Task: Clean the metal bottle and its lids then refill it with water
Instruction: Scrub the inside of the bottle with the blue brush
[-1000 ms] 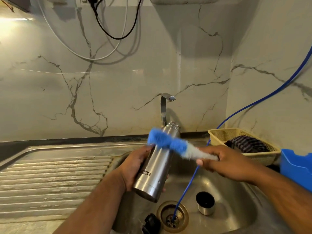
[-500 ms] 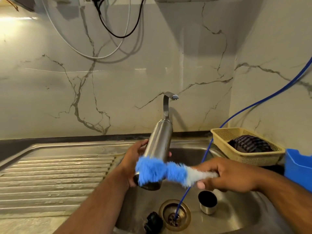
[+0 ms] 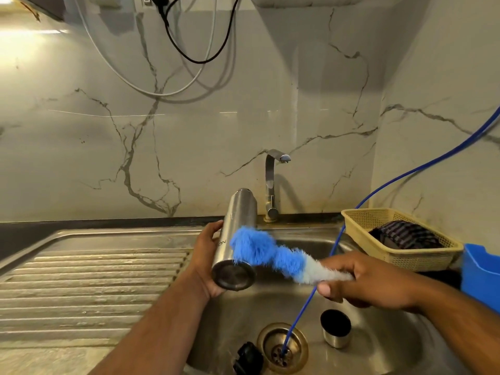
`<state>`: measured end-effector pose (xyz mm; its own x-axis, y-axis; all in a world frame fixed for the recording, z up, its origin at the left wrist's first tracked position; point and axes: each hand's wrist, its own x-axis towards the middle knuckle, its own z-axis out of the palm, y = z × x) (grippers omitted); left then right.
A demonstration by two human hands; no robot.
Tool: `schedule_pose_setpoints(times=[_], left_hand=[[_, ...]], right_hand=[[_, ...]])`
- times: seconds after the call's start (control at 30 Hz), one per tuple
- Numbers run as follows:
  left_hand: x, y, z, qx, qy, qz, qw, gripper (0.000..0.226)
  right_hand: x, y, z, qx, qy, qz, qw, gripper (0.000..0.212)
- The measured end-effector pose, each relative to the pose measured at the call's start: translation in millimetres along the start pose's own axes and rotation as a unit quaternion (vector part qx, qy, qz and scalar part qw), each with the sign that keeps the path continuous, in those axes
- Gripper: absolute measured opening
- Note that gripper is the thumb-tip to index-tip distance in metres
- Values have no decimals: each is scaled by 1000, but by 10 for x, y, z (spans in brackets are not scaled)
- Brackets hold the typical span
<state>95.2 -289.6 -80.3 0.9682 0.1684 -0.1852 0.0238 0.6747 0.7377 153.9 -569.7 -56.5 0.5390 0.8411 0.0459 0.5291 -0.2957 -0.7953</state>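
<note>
My left hand (image 3: 207, 262) grips the metal bottle (image 3: 238, 228) over the sink, its base turned toward me and its mouth pointing up and away. My right hand (image 3: 362, 282) holds a bottle brush (image 3: 270, 253) with blue and white bristles; the blue tip presses against the bottle's lower side. A steel cup-shaped lid (image 3: 335, 331) stands in the sink basin (image 3: 378, 345), mouth up. A black inner lid (image 3: 247, 359) lies near the drain (image 3: 282, 347).
The tap (image 3: 272, 182) rises behind the bottle; no water runs from it. A blue hose (image 3: 405, 174) comes from the right wall into the drain. A yellow basket (image 3: 400, 255) with a dark cloth and a blue tub (image 3: 481, 274) stand right. The ribbed drainboard (image 3: 86, 288) lies left.
The bottle has tipped so its base faces me more. The brush swept from the bottle's upper body down to near its base and now sits a little higher on the lower side.
</note>
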Motion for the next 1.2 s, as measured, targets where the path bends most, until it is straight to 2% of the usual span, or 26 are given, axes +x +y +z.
schedule_pose_setpoints(times=[0.03,0.1,0.13,0.17,0.23,0.27,0.3,0.37,0.4,0.43,0.53,0.57,0.63,0.67,0.7,0.8,0.83,0.9,0.93,0.97,1.03,1.07,1.1,1.2], left_hand=[[3,-2,-6,14,3,1,1000,69],[9,-11,-9,43,-8,-4,999,67],[7,-29,11,62,-15,-3,998,65],[17,-47,20,82,-20,3,996,61],[57,-64,23,104,-42,19,994,46],[51,-65,27,126,-37,37,991,41],[31,-56,33,136,-36,36,989,43],[-16,-46,52,151,-35,5,988,62],[-34,-46,53,151,-38,-10,988,72],[-29,-50,36,143,-46,-18,988,79],[-19,-43,6,99,-71,-50,991,83],[-11,-40,9,101,-75,-58,990,80],[-19,-41,43,135,-72,-58,986,68],[-10,-49,44,149,-72,-49,985,62],[-14,-52,54,158,-71,-40,984,61],[4,-49,-3,178,-59,-23,982,75],[8,-50,-13,191,-67,-27,979,75],[26,-60,-6,227,-76,-25,971,73],[42,-69,-1,227,-78,-27,970,77],[43,-74,10,213,-86,-29,973,85],[14,-60,46,172,-117,-37,977,103],[6,-43,43,149,-123,-47,980,105],[-4,-31,45,133,-121,-57,982,100],[19,-45,42,140,-114,-60,982,73]], right_hand=[[9,-18,6,-15,19,0,1000,16],[86,18,-5,-90,125,-15,988,18],[90,20,-18,-110,140,-19,984,17],[72,9,-24,-115,119,-20,986,18],[41,-12,-13,-110,11,-17,994,27],[34,-22,11,-114,-16,-18,993,30],[46,-22,31,-123,0,-24,992,29],[108,12,29,-146,134,-37,980,17],[120,31,18,-155,169,-33,973,15],[104,24,4,-158,165,-30,973,14],[43,-16,-4,-145,36,-32,988,20],[48,-15,5,-152,58,-33,986,21],[96,19,-25,-165,217,-38,961,21],[100,29,-38,-170,255,-28,951,20],[82,20,-54,-167,241,-23,956,18],[-5,-80,-48,-146,57,-31,987,20],[6,-80,-38,-149,68,-35,986,18],[74,-8,-82,-144,212,-27,966,12],[89,6,-89,-145,254,-8,956,11],[75,22,-103,-136,244,2,960,9],[11,-25,-107,-104,132,-10,986,8],[-14,-60,-88,-97,82,-20,992,11],[-6,-67,-70,-94,79,-28,992,12],[73,-16,-76,-125,228,3,966,7]])
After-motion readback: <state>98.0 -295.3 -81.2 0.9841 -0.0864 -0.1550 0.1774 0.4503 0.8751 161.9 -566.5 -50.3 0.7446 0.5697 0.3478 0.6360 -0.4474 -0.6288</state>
